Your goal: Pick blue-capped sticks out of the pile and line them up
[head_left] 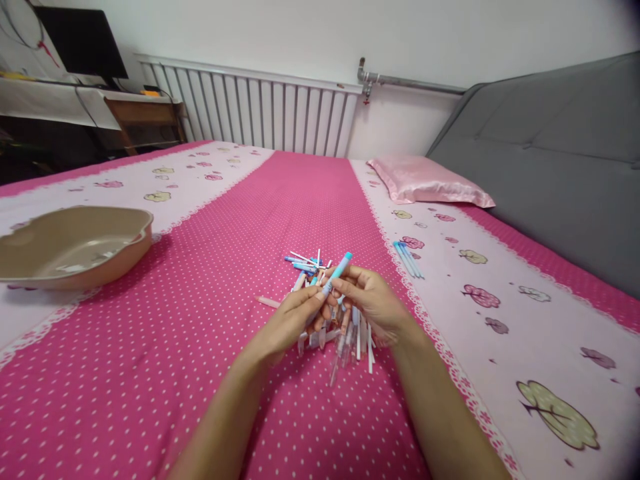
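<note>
Both hands meet around one light-blue pen (341, 265) with a teal end, tilted up and to the right. My left hand (295, 313) grips its lower part between thumb and fingers. Higher up, my right hand (370, 297) has its thumb and fingers closed on the same pen. Under and around the hands lies a loose pile of pen parts (345, 340): clear barrels, white sticks, and blue and peach pieces. My hands hide part of this pile. Off to the right, several blue pens (407, 260) lie side by side on the bedspread.
A beige basin (75, 247) with small, unclear pieces inside stands at the left on the pink bedspread (200, 373). A pink pillow (430, 180) rests by the grey headboard (550, 147). Behind the bed are a radiator (250, 107) and a desk with a monitor (83, 43).
</note>
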The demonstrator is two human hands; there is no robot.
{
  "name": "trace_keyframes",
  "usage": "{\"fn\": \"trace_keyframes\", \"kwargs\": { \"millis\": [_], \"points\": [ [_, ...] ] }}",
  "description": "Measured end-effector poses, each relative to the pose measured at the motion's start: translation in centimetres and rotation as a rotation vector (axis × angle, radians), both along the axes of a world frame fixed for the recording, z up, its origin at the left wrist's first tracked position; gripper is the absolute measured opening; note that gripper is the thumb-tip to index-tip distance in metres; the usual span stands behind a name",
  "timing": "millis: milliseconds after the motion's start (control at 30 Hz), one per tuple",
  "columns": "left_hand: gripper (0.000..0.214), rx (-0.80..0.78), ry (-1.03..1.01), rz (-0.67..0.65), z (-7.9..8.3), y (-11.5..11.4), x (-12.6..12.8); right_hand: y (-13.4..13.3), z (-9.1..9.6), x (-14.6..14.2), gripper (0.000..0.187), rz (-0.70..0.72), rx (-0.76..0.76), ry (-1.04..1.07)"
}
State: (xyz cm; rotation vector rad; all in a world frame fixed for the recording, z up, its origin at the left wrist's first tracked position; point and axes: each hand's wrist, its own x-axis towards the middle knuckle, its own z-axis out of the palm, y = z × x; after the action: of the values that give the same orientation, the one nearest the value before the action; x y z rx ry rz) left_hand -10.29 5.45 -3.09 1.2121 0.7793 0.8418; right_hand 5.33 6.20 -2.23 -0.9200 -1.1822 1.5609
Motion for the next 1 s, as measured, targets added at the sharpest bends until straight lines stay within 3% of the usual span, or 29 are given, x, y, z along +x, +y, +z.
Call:
{"fn": "trace_keyframes", "kwargs": {
  "millis": [533,1000],
  "points": [
    [0.029,-0.151,-0.069,-0.086,1.3,-0.5,-0.5,-0.3,0.9,0.3,0.038,0.079,0.039,0.055],
    [0.027,-0.120,-0.064,-0.137,1.2,-0.5,-0.6,-0.1,0.6,0.2,0.031,0.025,-0.004,0.058]
  ]
}}
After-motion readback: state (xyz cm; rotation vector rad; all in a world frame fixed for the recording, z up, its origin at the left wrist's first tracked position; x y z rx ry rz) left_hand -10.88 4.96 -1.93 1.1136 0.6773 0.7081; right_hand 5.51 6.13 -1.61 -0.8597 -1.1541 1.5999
